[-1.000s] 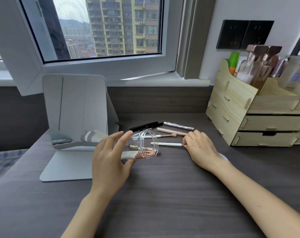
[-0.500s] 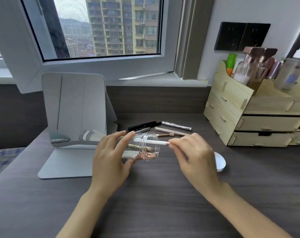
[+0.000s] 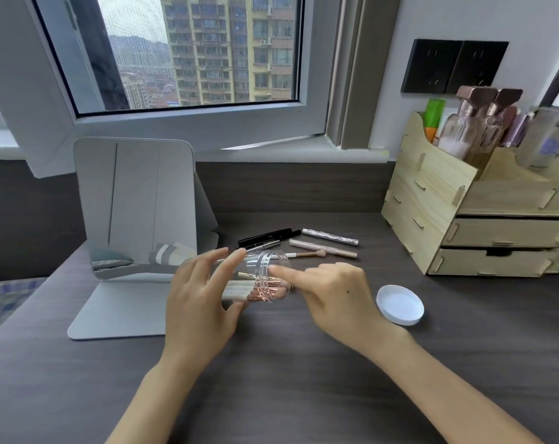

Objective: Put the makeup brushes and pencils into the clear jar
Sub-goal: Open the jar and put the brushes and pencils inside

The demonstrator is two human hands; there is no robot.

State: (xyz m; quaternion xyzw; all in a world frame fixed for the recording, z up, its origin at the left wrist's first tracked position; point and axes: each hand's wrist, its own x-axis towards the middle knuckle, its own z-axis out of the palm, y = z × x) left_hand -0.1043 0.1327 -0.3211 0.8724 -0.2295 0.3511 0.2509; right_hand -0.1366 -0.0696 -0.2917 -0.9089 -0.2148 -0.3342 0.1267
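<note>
My left hand (image 3: 204, 299) grips the clear jar (image 3: 265, 277), tipped on its side with its mouth facing right. Several white-handled brushes with rose-gold ferrules lie inside it. My right hand (image 3: 332, 296) is at the jar's mouth, its fingertips pressing on the brush ends; I cannot tell whether it still pinches one. Behind the jar on the desk lie a black pencil (image 3: 265, 237), a silver tube (image 3: 331, 237), a beige pencil (image 3: 323, 248) and a small brush (image 3: 307, 254).
The white jar lid (image 3: 399, 304) lies on the dark desk (image 3: 303, 379) right of my right hand. A standing mirror (image 3: 134, 203) is at the left. A wooden drawer organiser (image 3: 464, 219) with bottles stands at the right, under the window.
My right hand picked a white brush off the desk, carried it left and pushed it into the jar's mouth. The left hand kept holding the jar.
</note>
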